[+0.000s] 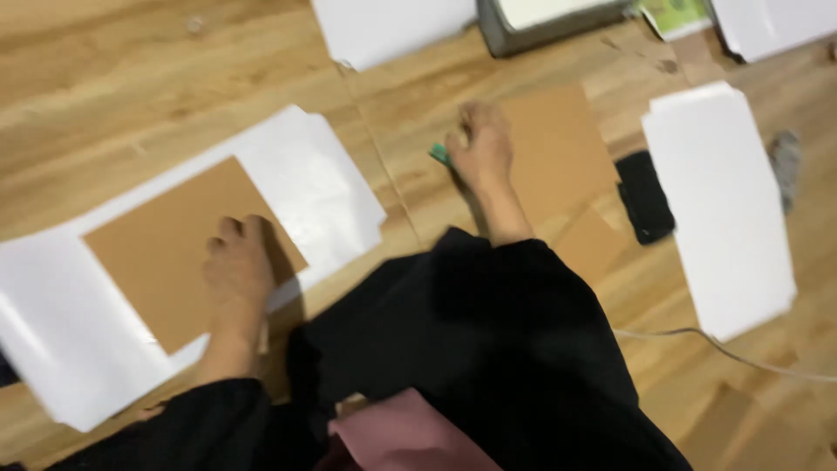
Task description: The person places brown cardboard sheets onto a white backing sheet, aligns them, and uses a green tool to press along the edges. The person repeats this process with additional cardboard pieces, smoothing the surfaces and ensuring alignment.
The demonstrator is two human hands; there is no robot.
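**Brown card pressed flat on glossy white sheet**

Brown, matte and rectangular, the cardboard panel (pixel 170 249) lies skewed on a large glossy white sheet (pixel 323 187) that spreads beyond it on every side and catches a soft glare. The left hand (pixel 237 266) rests palm-down on the panel's near right part, fingers flat and spread, gripping nothing. The right hand (pixel 479 144) reaches farther out, fingers curled around a small green object (pixel 439 154) at the edge of a second brown cardboard piece (pixel 562 153); the blur hides how tightly it grips. Black sleeves cover both forearms. Everything sits on a light wooden floor (pixel 131 78). To the right lie a flat black rectangular item (pixel 645 196), another white sheet (pixel 724 209) and a thin pale cord (pixel 741 358). A grey tray-like box (pixel 523 30) sits at the top edge.
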